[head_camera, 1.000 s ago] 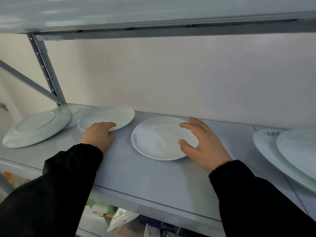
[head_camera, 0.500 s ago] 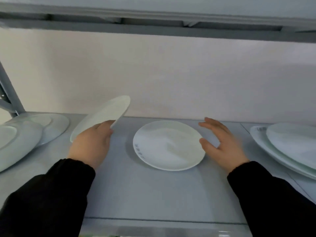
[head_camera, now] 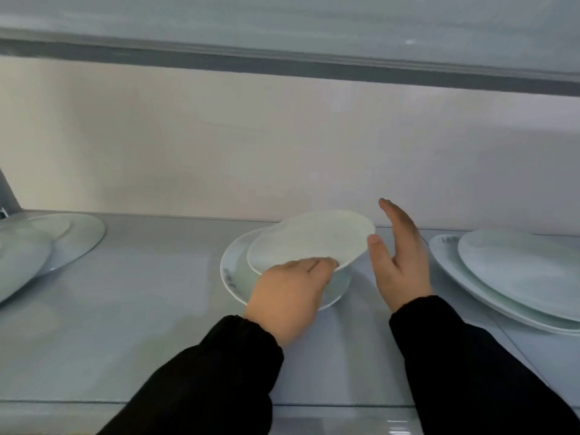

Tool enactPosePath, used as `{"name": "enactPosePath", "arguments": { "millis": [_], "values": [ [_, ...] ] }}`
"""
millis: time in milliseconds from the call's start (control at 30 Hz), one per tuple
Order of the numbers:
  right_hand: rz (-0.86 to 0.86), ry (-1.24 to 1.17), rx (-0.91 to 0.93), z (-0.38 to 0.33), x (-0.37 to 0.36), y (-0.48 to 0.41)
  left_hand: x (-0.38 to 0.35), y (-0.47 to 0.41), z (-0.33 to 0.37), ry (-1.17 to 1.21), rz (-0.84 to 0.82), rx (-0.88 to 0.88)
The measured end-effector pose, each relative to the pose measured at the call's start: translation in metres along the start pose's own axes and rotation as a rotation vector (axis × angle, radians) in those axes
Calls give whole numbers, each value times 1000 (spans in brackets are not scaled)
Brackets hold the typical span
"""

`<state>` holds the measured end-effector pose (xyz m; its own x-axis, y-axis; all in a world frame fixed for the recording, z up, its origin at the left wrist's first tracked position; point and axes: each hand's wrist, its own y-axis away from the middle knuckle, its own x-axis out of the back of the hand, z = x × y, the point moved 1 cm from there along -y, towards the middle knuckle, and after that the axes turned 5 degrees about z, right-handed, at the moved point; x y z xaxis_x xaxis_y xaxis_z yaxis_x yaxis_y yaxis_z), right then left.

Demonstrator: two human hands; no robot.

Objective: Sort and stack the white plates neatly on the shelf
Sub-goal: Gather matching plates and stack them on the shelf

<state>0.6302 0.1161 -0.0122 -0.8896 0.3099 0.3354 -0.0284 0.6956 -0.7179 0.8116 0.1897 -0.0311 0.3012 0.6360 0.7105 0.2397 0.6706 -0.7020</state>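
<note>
Over the marked plate (head_camera: 233,271), left hand (head_camera: 287,296) tilts a plain (unmarked) white plate (head_camera: 310,238).

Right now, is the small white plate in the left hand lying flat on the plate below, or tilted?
Tilted. The small white plate is held at its near edge by the left hand; a shadowed gap shows above the lower white plate.

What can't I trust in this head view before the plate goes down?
- Lower plate: mostly covered by the held plate and left hand; rim marking too blurred to read.
- Left plates and right plates: cut off by the frame edges, count unclear.
- Right hand: contact with held plate unclear.
</note>
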Motion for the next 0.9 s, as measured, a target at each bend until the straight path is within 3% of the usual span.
{"name": "enactPosePath", "arguments": {
  "millis": [167, 367, 633, 900],
  "values": [
    [-123, 53, 95, 3, -6, -2, -6, 4, 7, 26, -138, -41],
    [-170, 87, 163, 4, -10, 1, 8, 10, 5, 182, -77, 24],
    [-174, 94, 171, 4, -10, 2, 8, 10, 1, 148, -115, 64],
    [-257, 143, 168, 3, -11, 3, 10, 10, -7, 147, -19, 127]
  ]
}}
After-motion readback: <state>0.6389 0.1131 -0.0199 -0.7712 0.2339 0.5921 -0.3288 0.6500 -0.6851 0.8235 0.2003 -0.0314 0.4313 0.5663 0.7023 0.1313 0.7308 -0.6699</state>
